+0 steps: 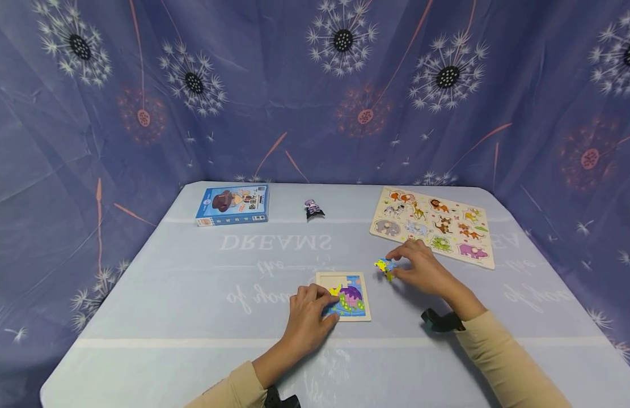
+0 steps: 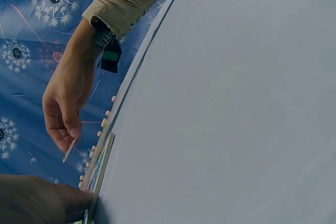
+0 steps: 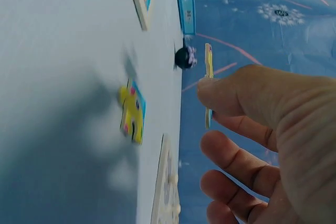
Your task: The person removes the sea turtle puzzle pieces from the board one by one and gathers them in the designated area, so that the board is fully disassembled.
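A small square jigsaw puzzle in a pale wooden frame lies on the table, showing a purple and green picture. My left hand holds its left side, with the thumb at the near edge and fingers over the picture; part of the puzzle is hidden beneath. To the right of the frame, my right hand pinches a thin puzzle piece between thumb and index finger, raised off the table. Below it lies another puzzle piece, yellow and blue, apart from the fingers.
A wooden animal peg puzzle lies beyond my right hand. At the back left is a blue box, and a small purple and black object sits near the back middle. A dandelion-patterned curtain hangs behind the table.
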`<control>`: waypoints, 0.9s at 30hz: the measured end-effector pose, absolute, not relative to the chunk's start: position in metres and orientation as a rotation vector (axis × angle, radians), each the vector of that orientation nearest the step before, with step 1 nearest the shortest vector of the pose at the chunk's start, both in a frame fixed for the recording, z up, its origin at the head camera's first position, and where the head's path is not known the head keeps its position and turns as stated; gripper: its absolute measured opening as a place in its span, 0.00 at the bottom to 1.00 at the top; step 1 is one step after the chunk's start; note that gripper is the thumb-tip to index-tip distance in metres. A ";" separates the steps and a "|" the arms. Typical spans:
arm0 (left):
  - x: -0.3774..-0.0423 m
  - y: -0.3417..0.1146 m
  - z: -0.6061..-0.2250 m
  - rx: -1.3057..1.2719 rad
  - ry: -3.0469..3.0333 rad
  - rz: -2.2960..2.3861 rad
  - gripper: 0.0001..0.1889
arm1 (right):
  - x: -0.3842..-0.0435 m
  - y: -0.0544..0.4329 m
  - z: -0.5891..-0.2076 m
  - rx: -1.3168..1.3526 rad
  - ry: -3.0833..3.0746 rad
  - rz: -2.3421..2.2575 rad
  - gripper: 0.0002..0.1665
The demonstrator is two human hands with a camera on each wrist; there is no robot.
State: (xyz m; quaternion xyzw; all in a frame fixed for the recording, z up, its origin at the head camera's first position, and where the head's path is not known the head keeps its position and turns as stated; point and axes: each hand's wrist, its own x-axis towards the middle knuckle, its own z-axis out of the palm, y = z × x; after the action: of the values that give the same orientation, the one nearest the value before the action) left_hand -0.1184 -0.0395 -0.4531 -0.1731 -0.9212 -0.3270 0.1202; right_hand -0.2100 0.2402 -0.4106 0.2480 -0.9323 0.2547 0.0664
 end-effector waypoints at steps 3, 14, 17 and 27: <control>-0.119 -0.039 -0.453 -0.508 -2.687 -0.955 0.15 | -0.210 0.248 -0.412 0.737 -2.805 0.756 0.17; -0.118 -0.039 -0.453 -0.511 -2.697 -0.952 0.15 | -0.208 0.272 -0.421 0.699 -2.823 0.734 0.17; -0.118 -0.039 -0.453 -0.508 -2.702 -0.947 0.15 | -0.208 0.277 -0.424 0.684 -2.835 0.730 0.17; -0.118 -0.039 -0.452 -0.500 -2.709 -0.960 0.16 | -0.212 0.288 -0.432 0.639 -2.906 0.700 0.17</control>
State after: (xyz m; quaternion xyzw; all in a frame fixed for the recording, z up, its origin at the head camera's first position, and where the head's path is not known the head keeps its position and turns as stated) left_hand -0.1178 -0.0394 -0.4522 -0.1705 -0.9228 -0.3268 0.1118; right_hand -0.2117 0.2882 -0.4324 0.2088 -0.9499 0.2288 0.0425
